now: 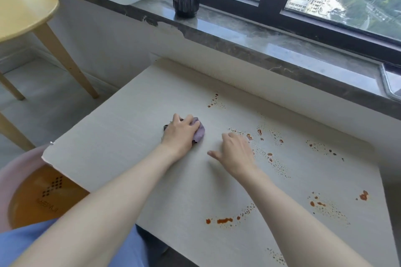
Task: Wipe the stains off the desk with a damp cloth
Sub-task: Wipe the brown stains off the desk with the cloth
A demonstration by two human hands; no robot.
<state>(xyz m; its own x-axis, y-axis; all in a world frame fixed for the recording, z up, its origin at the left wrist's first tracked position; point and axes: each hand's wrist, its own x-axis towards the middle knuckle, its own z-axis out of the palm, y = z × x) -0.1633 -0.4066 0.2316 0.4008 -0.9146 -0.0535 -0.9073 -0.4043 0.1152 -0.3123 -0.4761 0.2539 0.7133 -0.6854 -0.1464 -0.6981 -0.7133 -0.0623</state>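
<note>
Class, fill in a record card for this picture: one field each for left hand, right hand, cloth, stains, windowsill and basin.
left hand: holds the cloth against the desk
right hand: open, resting on the desk
cloth: purple, bunched
stains: reddish-brown spatters on the desk's right half
windowsill: bottle of dark liquid
basin: pink, brownish water, beside the desk
</note>
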